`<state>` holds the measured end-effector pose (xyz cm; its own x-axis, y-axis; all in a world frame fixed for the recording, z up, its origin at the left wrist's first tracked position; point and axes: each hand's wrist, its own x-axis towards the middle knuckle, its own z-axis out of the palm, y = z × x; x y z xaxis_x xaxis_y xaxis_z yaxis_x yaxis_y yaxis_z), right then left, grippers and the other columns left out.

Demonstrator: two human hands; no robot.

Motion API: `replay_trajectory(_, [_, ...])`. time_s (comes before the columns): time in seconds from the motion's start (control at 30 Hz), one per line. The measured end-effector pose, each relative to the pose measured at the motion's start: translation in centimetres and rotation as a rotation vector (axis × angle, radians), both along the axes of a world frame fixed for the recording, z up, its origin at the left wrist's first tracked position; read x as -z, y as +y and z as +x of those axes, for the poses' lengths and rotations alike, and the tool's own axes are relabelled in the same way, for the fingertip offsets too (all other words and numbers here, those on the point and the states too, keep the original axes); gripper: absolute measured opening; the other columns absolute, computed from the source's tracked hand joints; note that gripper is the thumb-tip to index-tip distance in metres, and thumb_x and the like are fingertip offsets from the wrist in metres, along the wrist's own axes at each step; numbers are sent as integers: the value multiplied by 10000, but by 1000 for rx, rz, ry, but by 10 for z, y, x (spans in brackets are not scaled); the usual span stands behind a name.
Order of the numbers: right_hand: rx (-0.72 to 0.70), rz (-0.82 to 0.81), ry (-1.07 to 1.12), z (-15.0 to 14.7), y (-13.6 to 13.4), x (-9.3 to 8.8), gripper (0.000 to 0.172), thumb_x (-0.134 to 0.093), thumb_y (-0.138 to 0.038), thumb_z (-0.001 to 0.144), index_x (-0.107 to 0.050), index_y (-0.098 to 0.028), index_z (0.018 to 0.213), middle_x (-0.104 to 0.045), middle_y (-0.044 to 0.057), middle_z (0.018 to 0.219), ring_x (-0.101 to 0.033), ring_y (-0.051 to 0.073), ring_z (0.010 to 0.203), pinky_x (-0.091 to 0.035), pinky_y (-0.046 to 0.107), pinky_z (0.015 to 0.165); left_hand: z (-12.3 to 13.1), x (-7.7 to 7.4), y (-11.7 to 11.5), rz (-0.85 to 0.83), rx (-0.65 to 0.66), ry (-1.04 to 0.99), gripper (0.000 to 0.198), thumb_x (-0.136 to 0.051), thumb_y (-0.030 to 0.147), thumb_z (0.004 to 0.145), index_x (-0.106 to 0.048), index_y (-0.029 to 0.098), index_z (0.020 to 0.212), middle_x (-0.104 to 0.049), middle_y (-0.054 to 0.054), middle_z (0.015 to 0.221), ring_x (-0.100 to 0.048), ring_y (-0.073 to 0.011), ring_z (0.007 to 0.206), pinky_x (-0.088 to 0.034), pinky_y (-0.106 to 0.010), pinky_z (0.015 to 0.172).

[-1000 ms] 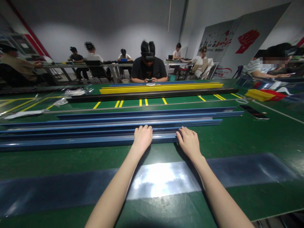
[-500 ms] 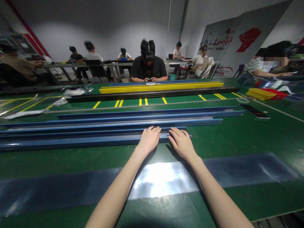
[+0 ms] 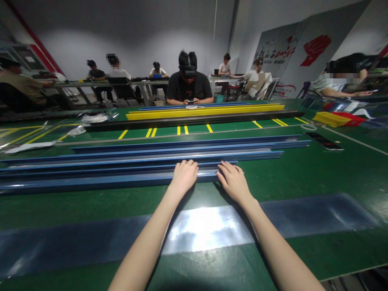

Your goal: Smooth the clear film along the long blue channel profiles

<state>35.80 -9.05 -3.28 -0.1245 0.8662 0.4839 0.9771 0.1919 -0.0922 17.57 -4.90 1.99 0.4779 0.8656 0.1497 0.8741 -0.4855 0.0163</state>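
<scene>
1. As the gap between them narrowed from a second before, left hand [image 3: 184, 174] and right hand [image 3: 233, 182] pressed flat and open-fingered on the nearest blue rail [image 3: 91, 182], gripping nothing.
2. That rail lay lengthwise on the worktop [image 3: 303, 182].

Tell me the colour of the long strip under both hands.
The strip is blue, plain with no pattern; the head view shows it.
</scene>
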Motion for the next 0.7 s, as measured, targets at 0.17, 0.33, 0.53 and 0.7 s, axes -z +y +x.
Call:
replay_trajectory(0.17, [21, 6, 33, 6, 1, -2, 387, -303, -351, 893, -557, -157, 1110, -559, 100, 1192, -458, 212, 1133, -282, 378, 930, 3, 3, -1, 20, 18, 5, 312, -315, 287, 899, -572, 178, 1038, -583, -77, 1032, -509, -208, 950, -384, -319, 777])
replay_trajectory(0.33, [123, 55, 138, 26, 4, -6, 363, -323, -360, 880, -576, -159, 1044, -604, 99, 1097, -514, 210, 1028, -330, 347, 860, 12, 11, -5, 38, 91, -32, 349, -342, 380, 890, -562, 165, 1056, -560, -85, 1104, -474, -210, 1028, -369, -325, 835])
replay_trajectory(0.53, [339, 21, 452, 55, 6, -5, 315, -342, -364, 834, -599, -182, 826, -642, 71, 801, -561, 189, 750, -370, 284, 664, 26, 21, -15, 92, 215, -54, 436, -417, 465, 841, -519, 152, 1125, -522, -95, 1195, -442, -228, 1095, -368, -339, 871])
replay_trajectory(0.7, [384, -89, 685, 67, 5, 0, 355, -347, -414, 794, -552, -209, 589, -608, 43, 613, -526, 176, 611, -339, 266, 592, 33, 27, -18, 124, 248, -19, 332, -433, 305, 862, -507, 151, 1146, -505, -116, 1215, -448, -232, 1102, -387, -345, 853])
